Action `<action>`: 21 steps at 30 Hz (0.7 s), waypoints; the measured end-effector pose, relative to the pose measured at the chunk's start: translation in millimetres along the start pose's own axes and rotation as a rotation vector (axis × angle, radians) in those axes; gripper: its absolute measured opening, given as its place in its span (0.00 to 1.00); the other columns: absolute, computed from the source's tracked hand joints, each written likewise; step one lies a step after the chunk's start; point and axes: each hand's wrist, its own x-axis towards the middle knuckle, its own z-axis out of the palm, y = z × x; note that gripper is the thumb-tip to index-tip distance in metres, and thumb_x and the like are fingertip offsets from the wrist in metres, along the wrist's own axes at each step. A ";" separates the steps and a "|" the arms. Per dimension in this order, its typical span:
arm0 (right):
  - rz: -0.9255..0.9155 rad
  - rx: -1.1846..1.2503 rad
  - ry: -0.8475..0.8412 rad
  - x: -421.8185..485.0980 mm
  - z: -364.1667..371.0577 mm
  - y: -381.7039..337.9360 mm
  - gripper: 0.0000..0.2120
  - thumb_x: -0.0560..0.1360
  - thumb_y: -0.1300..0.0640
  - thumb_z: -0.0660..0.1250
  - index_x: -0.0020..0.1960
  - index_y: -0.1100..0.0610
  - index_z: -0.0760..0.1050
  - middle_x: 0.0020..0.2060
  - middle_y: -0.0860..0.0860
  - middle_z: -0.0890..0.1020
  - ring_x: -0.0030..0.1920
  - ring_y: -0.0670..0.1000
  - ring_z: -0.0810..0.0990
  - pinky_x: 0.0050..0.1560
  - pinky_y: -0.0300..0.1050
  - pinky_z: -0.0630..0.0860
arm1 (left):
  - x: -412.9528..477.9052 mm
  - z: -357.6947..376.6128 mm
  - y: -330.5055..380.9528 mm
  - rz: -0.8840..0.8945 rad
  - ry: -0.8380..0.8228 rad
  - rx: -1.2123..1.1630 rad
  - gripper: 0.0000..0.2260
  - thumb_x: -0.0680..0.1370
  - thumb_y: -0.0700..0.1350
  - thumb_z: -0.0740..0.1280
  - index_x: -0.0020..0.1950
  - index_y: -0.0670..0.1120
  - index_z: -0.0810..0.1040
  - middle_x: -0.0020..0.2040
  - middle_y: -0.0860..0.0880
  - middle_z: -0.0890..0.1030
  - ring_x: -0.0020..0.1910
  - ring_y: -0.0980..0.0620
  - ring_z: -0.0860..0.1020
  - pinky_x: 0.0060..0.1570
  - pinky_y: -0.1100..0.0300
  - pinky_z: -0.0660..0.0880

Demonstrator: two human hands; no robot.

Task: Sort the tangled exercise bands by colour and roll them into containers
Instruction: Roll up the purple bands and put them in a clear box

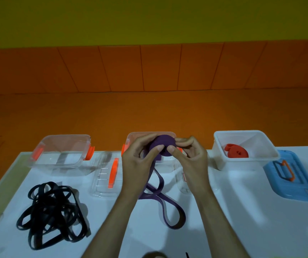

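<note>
Fingers (157,148) of the left hand (138,159) and right hand (191,155) pinch the purple band (161,144), holding its half-wound coil tight, probably so it cannot spring loose. Its free tail trails below them onto the surface (223,211). Just behind them stands the clear container (132,135), likely its destination, while black bands (50,215) lie tangled to their lower left.

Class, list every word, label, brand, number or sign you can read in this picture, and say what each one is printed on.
No text in this picture can be read.
Blue lid: small dark mark near its front right corner, too small and blurred to read.
White container, purple band, black bands, red band: no print shows.
</note>
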 end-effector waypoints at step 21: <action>0.017 0.011 -0.070 4.3 5.3 -5.8 0.08 0.75 0.57 0.77 0.52 0.53 0.81 0.56 0.50 0.85 0.62 0.53 0.83 0.59 0.56 0.82 | 6.5 -7.1 -4.3 -0.088 -0.034 -0.057 0.15 0.76 0.40 0.77 0.61 0.48 0.85 0.57 0.52 0.87 0.60 0.51 0.84 0.60 0.52 0.81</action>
